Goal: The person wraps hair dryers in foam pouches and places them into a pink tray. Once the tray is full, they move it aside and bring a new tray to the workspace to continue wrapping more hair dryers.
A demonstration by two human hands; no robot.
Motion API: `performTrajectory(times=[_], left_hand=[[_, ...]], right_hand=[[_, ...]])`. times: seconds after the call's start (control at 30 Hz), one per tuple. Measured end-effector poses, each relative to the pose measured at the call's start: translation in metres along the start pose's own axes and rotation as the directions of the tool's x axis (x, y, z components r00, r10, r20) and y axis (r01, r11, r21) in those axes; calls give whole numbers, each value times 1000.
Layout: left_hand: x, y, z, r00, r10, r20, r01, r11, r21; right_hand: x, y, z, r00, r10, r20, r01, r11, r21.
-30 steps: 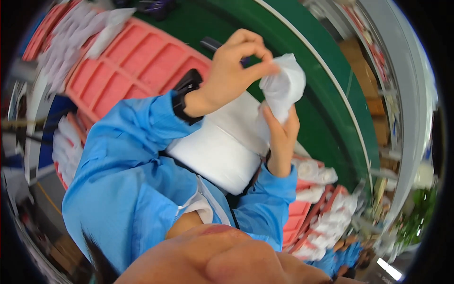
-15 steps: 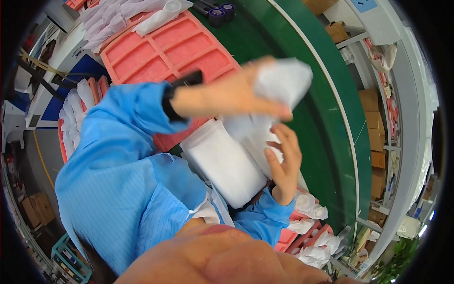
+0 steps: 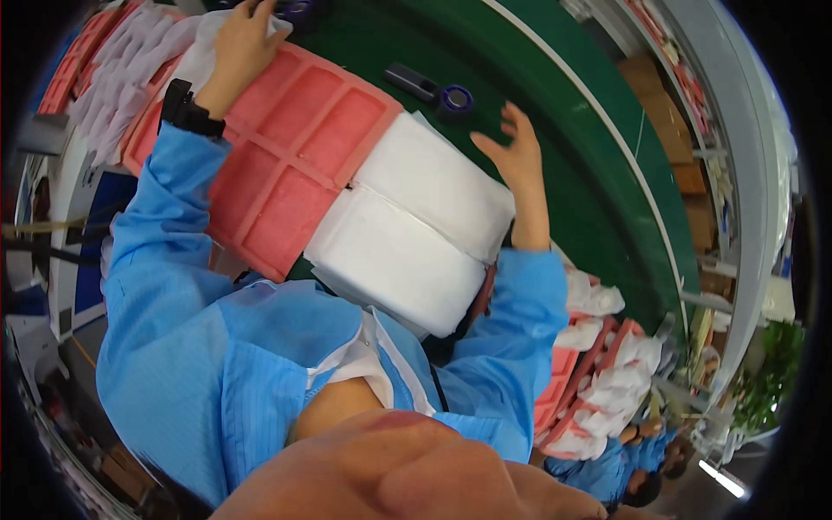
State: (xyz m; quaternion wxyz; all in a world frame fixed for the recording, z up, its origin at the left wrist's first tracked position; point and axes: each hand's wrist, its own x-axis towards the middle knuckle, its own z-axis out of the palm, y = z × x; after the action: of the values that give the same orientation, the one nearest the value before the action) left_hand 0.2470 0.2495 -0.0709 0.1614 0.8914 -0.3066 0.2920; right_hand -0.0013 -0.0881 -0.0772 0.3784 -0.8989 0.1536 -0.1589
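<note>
Head view: nearest the chest, two stacks of white sheets (image 3: pixel 394 264) lie side by side against a divided pink tray (image 3: pixel 290 208). By the right sleeve, stacked pink trays (image 3: pixel 556 373) carry white wrapped bundles (image 3: pixel 607 394), apparently finished. The right hand (image 3: pixel 516 154) hangs above the green bench (image 3: pixel 598 199), its fingers spread, holding nothing. Near its fingertips lies a dark handheld part with a purple-ringed end (image 3: pixel 455 100), unwrapped. The left hand (image 3: pixel 241 52) is at the divided tray's far left, on or just over a white bundle (image 3: pixel 204 43); whether it grips I cannot tell. Beyond it lie more white-covered pieces (image 3: pixel 130 69). Wrapping looks well along, yet several compartments hold nothing and that dark part remains.
</note>
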Motion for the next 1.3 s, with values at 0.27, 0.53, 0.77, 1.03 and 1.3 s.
performTrajectory(times=[0.27, 0.53, 0.77, 1.03, 1.3], left_hand=[[-39, 218, -21, 816, 542, 200, -200, 591, -781], [-75, 288, 16, 719, 632, 290, -222, 604, -766], [-82, 293, 29, 784, 568, 252, -179, 595, -784], [-65, 272, 23, 731, 539, 420, 239, 374, -896], [-53, 265, 17, 587, 580, 566, 643, 91, -760]], right_hand=[[60, 23, 59, 989, 36, 146, -42, 998, 38], [2, -55, -40, 962, 101, -252, 1, 927, 375], [-50, -54, -96, 928, -71, -365, 186, 939, 290], [-94, -50, -137, 953, -104, -286, 185, 945, 271], [-100, -58, -139, 971, -114, -212, 171, 946, 275]])
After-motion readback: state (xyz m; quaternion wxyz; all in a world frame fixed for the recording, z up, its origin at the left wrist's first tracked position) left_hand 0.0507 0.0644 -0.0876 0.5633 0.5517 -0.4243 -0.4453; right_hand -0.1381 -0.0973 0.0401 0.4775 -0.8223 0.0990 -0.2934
